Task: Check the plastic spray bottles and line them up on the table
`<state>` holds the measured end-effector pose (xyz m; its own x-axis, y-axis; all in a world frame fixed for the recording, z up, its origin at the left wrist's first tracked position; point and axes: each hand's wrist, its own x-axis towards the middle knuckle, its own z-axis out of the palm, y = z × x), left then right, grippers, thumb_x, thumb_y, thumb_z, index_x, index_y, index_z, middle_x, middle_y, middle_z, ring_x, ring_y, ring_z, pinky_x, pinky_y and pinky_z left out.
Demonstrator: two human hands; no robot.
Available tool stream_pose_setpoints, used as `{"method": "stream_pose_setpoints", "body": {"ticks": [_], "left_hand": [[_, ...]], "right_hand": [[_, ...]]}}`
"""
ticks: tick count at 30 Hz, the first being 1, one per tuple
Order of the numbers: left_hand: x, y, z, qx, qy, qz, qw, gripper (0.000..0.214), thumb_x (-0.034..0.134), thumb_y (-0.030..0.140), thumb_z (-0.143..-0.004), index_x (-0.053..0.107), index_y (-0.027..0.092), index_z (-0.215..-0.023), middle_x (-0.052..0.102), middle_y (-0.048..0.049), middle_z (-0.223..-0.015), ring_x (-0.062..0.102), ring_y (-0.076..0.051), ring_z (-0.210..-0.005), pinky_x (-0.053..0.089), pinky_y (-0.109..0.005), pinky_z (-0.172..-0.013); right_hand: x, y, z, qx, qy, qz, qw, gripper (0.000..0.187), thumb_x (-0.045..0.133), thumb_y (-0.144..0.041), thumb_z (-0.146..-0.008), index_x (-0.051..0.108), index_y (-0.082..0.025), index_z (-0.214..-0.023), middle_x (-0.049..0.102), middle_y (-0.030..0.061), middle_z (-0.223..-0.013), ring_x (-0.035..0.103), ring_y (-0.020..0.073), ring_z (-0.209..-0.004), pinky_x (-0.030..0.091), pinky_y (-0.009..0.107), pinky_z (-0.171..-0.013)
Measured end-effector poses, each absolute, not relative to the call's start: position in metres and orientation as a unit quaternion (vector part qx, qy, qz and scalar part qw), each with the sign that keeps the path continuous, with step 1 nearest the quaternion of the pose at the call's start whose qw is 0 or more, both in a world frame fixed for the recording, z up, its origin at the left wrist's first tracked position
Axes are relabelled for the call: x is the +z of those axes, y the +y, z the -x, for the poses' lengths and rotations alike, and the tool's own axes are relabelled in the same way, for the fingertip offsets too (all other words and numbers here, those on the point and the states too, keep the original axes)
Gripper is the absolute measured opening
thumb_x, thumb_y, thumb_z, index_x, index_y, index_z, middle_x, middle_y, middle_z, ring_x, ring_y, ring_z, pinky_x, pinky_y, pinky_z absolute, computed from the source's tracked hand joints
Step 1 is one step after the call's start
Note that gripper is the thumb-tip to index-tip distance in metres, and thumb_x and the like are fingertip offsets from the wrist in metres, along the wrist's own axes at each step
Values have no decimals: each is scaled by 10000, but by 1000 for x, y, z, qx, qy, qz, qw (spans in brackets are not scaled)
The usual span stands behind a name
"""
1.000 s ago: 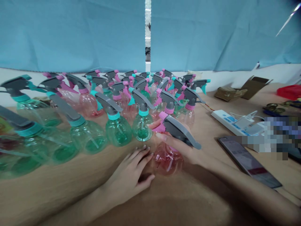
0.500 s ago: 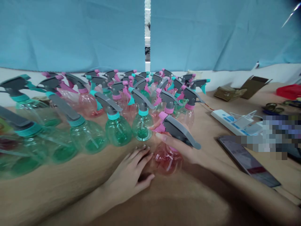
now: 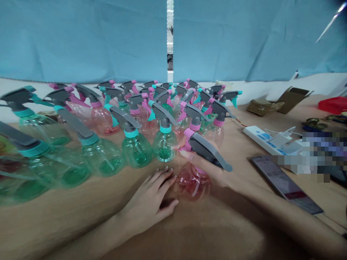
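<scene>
A pink spray bottle (image 3: pixel 193 182) with a grey trigger head (image 3: pixel 207 151) and pink nozzle stands near the front of the wooden table (image 3: pixel 81 213). My right hand (image 3: pixel 208 166) is wrapped round its neck and head, fingers closed on it. My left hand (image 3: pixel 150 200) rests on the table just left of the bottle, fingers spread, fingertips close to the bottle's base. Whether they touch it I cannot tell.
Several green and pink spray bottles (image 3: pixel 135 144) crowd the table's left and middle back. A phone (image 3: pixel 286 184) lies to the right, a white power strip (image 3: pixel 264 139) beyond it, cardboard pieces (image 3: pixel 294 97) and a red item (image 3: pixel 333 104) farther back. A blue curtain (image 3: pixel 81 36) hangs behind.
</scene>
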<state>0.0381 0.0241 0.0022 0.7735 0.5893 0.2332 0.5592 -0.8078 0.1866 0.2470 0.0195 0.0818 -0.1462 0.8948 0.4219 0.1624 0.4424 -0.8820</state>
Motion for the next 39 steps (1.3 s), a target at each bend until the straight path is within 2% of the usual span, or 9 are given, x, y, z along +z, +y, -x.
{"method": "stream_pose_setpoints", "body": {"ticks": [6,11,18,26,31,35,39], "left_hand": [[5,23,-39,135,303,-942,53,495,539,416,-909,479,144,-1318,487,-135,-1388,419,-295,-1293,351,-474,-1054],[5,24,-40,138,302,-942,52,499,548,411,-906,485,133,-1315,488,-138,-1387,416,-296,-1295,356,-467,-1053],[4,24,-40,131,305,-942,44,503,534,428,-915,491,126,-1315,475,-130,-1401,402,-286,-1305,339,-449,-1068],[5,24,-40,123,311,-941,47,517,522,431,-920,479,120,-1331,478,-140,-1398,408,-289,-1298,343,-454,-1061],[6,22,-39,129,309,-941,54,514,524,428,-922,468,141,-1345,468,-133,-1411,405,-286,-1304,343,-454,-1061],[6,22,-40,129,310,-940,53,498,537,412,-912,486,144,-1329,479,-131,-1402,417,-287,-1295,346,-455,-1060],[6,23,-40,127,310,-941,50,495,529,410,-920,494,122,-1320,475,-141,-1402,411,-286,-1298,341,-457,-1064]], "right_hand": [[86,23,-247,339,-689,386,511,163,580,-407,-852,590,-253,-799,529,-36,-636,436,118,-517,457,297,-617],[85,22,-248,328,-694,388,511,203,575,-438,-859,597,-254,-776,494,-41,-592,464,128,-526,453,304,-620],[79,19,-258,263,-720,405,497,161,542,-421,-889,620,-292,-835,528,-11,-687,528,171,-660,458,315,-636],[79,19,-258,231,-720,407,512,215,527,-431,-896,587,-279,-756,510,-8,-661,507,164,-619,471,313,-602],[82,18,-256,241,-725,399,507,234,535,-420,-887,563,-276,-704,475,-16,-617,479,158,-573,425,299,-529],[78,19,-255,273,-705,392,524,102,579,-369,-873,611,-274,-884,607,-14,-779,569,161,-729,485,303,-681],[76,19,-253,310,-693,375,532,141,581,-343,-880,621,-258,-985,651,-8,-881,608,169,-858,472,327,-833]]}}
